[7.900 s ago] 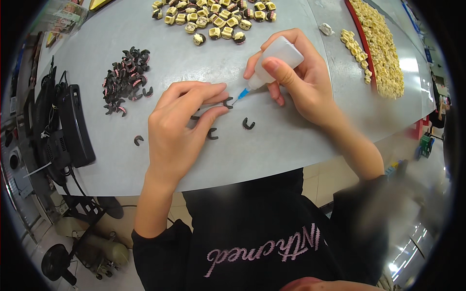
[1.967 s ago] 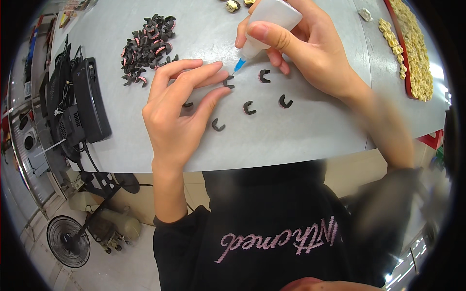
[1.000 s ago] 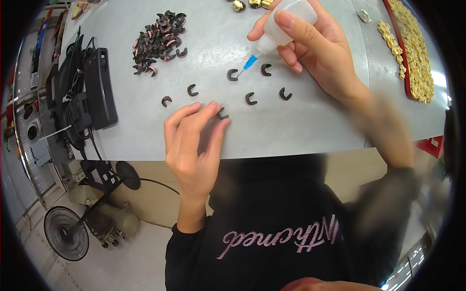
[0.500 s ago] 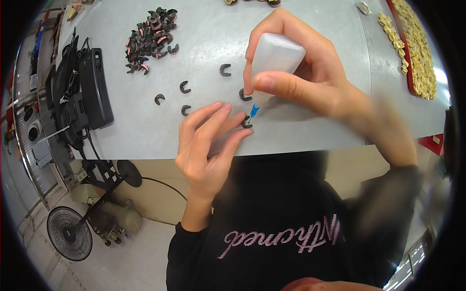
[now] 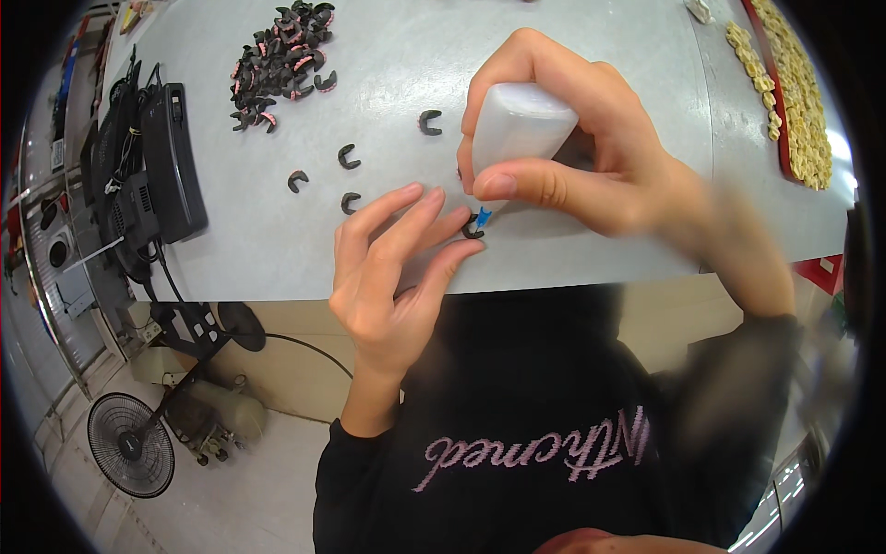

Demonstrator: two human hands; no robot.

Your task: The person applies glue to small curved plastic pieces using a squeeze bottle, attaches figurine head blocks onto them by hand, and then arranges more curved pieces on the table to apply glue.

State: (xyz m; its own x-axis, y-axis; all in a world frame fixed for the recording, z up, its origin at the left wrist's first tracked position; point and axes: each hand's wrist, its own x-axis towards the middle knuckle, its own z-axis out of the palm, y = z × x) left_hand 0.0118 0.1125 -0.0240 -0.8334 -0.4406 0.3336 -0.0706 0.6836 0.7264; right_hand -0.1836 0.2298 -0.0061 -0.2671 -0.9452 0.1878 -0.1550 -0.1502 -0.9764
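Note:
My right hand (image 5: 591,175) is closed around a translucent white squeeze bottle (image 5: 524,120), tilted with its blue nozzle (image 5: 484,217) pointing down. The nozzle's tip is at a small black U-shaped piece (image 5: 473,233) on the table; whether it touches cannot be told. My left hand (image 5: 388,268) pinches that piece between thumb and index finger, with the other fingers stretched out. Further left lie separate U-shaped pieces (image 5: 348,157), and one more black U-shaped piece (image 5: 430,123) lies beyond my fingers. Another beside my right fingertips is nearly hidden.
A heap of black pieces with pink parts (image 5: 286,55) lies at the far left of the grey table (image 5: 397,55). Black electronic boxes with cables (image 5: 180,157) line the left edge. At the right, a red-edged tray (image 5: 789,157) holds many yellowish pieces. A fan (image 5: 131,445) stands below left.
The squeeze bottle has come down and nearer to me, its nozzle now lower over the U-shaped piece. My left hand keeps its pinch almost unchanged. The view has shifted slightly.

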